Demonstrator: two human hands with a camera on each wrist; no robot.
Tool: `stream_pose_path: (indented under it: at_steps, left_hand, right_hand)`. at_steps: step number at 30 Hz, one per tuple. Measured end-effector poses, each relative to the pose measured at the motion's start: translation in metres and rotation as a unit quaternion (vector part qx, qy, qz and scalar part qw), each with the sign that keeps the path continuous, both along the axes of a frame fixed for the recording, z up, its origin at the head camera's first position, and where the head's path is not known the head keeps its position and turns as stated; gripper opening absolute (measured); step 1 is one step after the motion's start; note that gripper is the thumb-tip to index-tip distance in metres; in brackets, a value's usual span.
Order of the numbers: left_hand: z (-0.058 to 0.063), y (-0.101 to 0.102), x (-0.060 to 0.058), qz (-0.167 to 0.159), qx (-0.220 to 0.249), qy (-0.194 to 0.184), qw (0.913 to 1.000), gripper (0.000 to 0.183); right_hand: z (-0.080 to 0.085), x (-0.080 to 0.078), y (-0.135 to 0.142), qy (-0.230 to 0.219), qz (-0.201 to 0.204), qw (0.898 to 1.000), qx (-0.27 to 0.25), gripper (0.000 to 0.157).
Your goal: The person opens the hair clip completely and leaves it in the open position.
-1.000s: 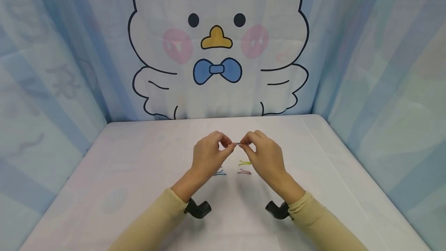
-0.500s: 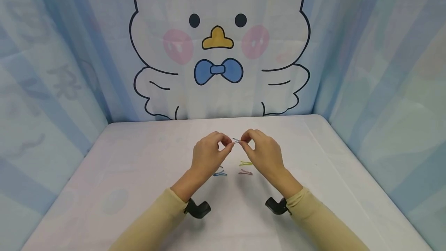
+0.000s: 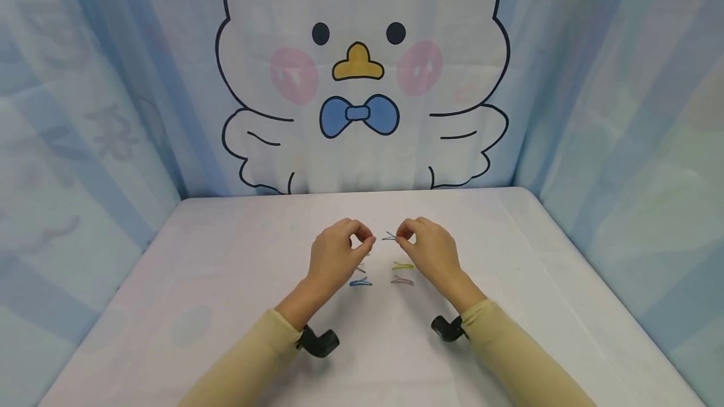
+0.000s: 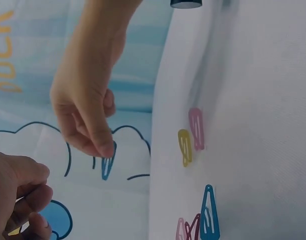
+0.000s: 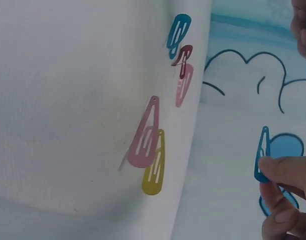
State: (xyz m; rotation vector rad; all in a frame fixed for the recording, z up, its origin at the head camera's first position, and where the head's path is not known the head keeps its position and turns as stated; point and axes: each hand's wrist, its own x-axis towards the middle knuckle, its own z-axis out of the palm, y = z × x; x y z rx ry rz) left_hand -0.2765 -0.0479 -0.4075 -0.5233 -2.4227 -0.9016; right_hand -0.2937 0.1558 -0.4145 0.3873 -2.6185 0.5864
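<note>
Thumb and fingers of my right hand pinch a blue snap hair clip by its wide end. Its two arms stand spread apart above the table, the narrow end pointing left. Facing it across a small gap, my left hand hovers with thumb and index fingertips close together and nothing visible between them. Below the right hand lie a yellow clip and a pink clip. Under the left hand lie another blue clip, a dark red clip and a lighter pink clip, partly hidden in the head view.
The clips lie on a white-covered table. Behind it hangs a pale blue curtain with a cartoon bird, and curtains close both sides. A black wrist-worn device sits at the left cuff, another at the right.
The left fingers have come off the blue clip, which now stays in the right hand alone. Its arms have gone from nearly flat to spread, and the hands have moved slightly apart.
</note>
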Motion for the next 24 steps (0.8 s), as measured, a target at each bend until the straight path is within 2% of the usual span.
stream_pose_path:
  at_steps: [6,11,24]
  left_hand:
    - [-0.003,-0.001,-0.001,0.004,0.003,-0.002,1.0,0.007]
    - [-0.004,-0.001,0.0,0.005,0.003,-0.007,1.0,0.007]
    - [-0.005,-0.003,0.0,0.004,-0.003,-0.019,0.9998,0.008]
  right_hand:
    - [-0.012,-0.012,0.007,-0.051,-0.011,0.998,0.017,0.005]
    - [-0.019,-0.016,0.008,-0.092,-0.025,0.995,0.026,0.005]
    - [-0.033,-0.028,0.013,-0.134,-0.028,0.989,0.05,0.006]
